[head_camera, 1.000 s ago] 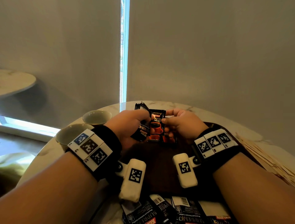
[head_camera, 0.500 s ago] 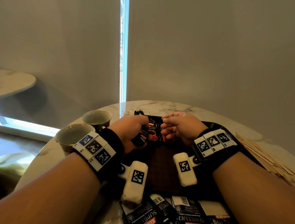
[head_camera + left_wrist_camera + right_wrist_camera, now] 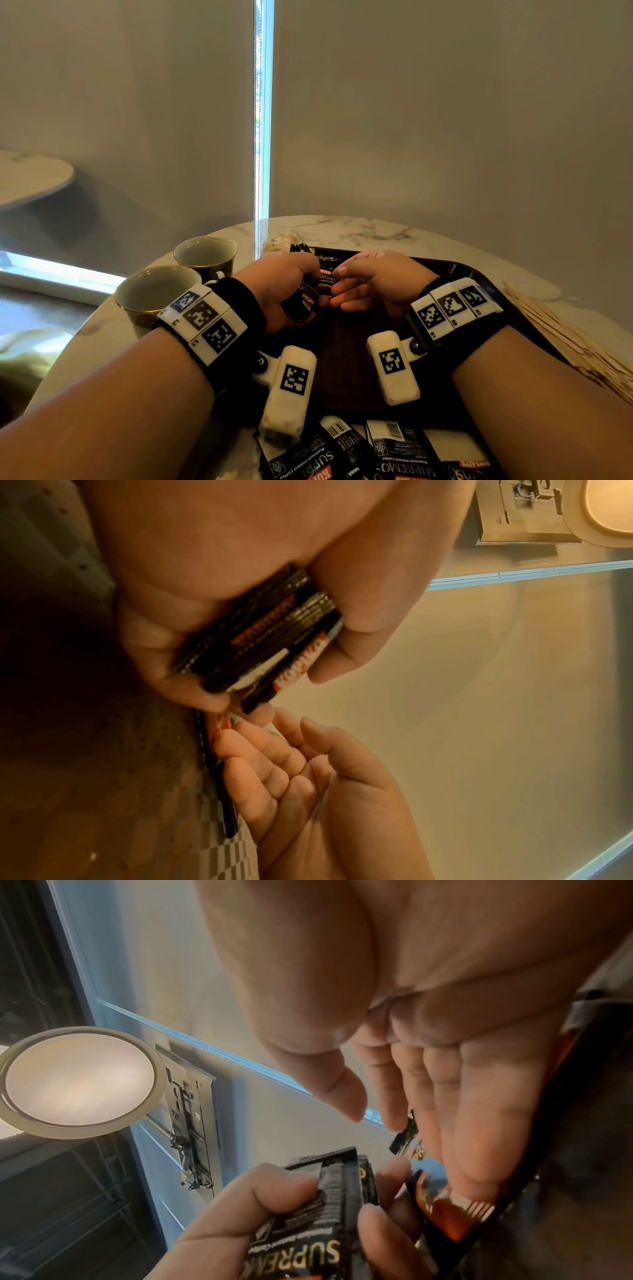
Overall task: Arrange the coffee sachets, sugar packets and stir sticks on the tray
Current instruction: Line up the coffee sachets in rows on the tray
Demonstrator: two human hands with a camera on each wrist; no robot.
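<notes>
Left hand (image 3: 284, 291) fingers curled tight; right hand (image 3: 376, 284) fingers straight, relaxed.

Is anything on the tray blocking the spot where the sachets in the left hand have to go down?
Nothing visible blocks it. The left hand grips a bundle of coffee sachets over the tray, whose dark surface near the hands is bare. One sachet already lies at the far end under the right hand; the bundle can go beside it.

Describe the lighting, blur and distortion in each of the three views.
Head view: backlit by the bright window gap, so the tray is dark, and wide-angle bending curves the table edge. Left wrist view: warm and dim, the palm soft up close, the sachet stack in the left hand fairly sharp. Right wrist view: the ceiling lamp glares, and the right hand is slightly blurred.
</notes>
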